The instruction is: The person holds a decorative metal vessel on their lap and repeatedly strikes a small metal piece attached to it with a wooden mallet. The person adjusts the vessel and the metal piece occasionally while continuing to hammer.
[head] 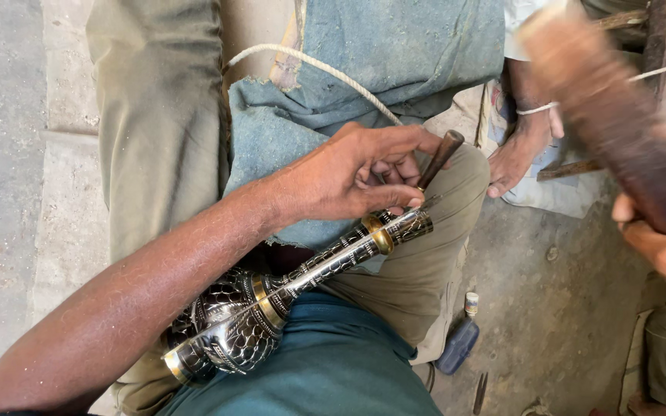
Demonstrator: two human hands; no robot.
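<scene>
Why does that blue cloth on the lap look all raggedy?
The blue cloth has a frayed, torn edge near its top left, with tan fabric showing through. The engraved metal vase lying across the lap looks whole, and the left hand holds a dark-handled tool to its neck.

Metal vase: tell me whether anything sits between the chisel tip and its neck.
Nothing visible does. The left hand holds the wooden-handled chisel with its tip right at the neck of the metal vase, by the brass band. The right hand holds a blurred wooden mallet, off to the side.
</scene>
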